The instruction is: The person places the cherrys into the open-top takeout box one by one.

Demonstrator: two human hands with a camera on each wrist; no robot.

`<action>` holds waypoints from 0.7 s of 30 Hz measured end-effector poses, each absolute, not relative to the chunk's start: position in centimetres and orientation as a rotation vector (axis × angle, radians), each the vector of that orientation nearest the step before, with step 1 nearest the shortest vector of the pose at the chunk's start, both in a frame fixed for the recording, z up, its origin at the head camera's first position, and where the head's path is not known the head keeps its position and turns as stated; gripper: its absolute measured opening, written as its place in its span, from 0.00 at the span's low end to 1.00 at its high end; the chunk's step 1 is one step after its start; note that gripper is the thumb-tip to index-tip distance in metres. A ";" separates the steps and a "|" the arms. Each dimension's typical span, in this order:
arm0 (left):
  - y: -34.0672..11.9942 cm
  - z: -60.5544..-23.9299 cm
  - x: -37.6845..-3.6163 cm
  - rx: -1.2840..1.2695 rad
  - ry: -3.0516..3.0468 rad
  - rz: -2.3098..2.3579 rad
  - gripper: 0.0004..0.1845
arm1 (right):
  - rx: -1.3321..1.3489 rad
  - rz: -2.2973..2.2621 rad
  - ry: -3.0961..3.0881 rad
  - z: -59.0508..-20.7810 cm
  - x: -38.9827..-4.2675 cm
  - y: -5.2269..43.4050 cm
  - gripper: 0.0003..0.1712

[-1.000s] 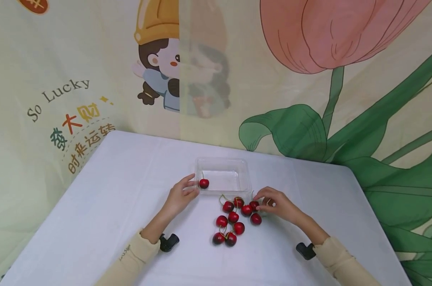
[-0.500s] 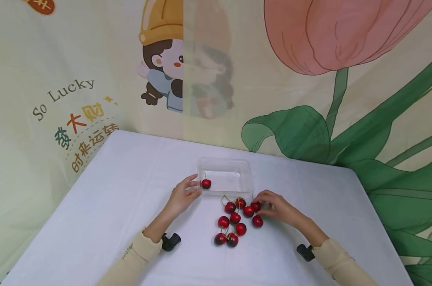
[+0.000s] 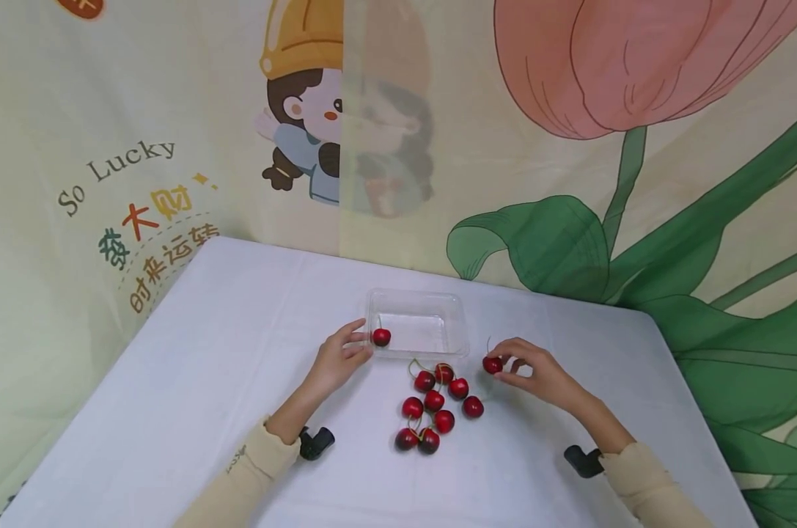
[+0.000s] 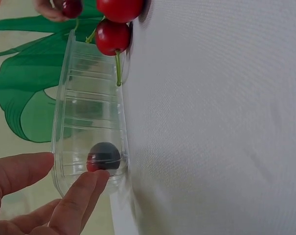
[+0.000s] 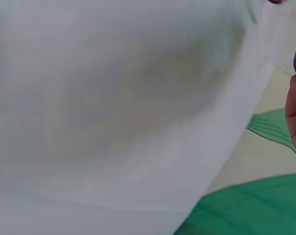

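One cherry (image 3: pixel 381 337) is already lying in the clear plastic tray (image 3: pixel 460 323), at its near left corner, and a second cherry (image 3: pixel 493 364) is pinched between the thumb and fingertips of the right hand (image 3: pixel 533 370), just right of the tray's near right corner and lifted off the white tablecloth (image 3: pixel 200 381). Eight loose cherries (image 3: pixel 438 407) are left in a cluster on the cloth near the tray, so by this reckoning most of the work is judged to be undone. The left hand (image 3: pixel 335 359) is laid against the tray's left wall with relaxed, slightly spread fingers, nothing being pinched. In the left wrist view the fingertips (image 4: pixel 89 183) are shown touching the ribbed tray wall right beside the cherry inside, a contact too small to be judged from the head view. In the right wrist view little is given beyond blurred cloth and a fingertip at the right edge; the cluster is seen whole only from the head.
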State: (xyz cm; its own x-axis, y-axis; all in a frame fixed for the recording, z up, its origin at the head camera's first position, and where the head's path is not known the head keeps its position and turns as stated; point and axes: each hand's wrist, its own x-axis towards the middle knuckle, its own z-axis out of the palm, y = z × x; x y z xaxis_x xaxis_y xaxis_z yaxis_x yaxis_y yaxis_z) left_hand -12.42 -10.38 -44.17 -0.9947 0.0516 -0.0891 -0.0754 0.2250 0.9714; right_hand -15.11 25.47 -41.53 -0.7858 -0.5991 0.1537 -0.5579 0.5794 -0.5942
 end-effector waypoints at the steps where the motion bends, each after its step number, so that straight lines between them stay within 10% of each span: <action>1: -10.4 -44.2 -12.4 -0.025 2.381 1.893 0.30 | -1.033 -1.009 2.757 -41.1 -15.3 25.6 0.23; 21: -10.4 -44.5 -12.1 -0.034 2.400 1.925 0.28 | -1.288 -0.992 2.547 -36.2 -19.0 17.6 0.22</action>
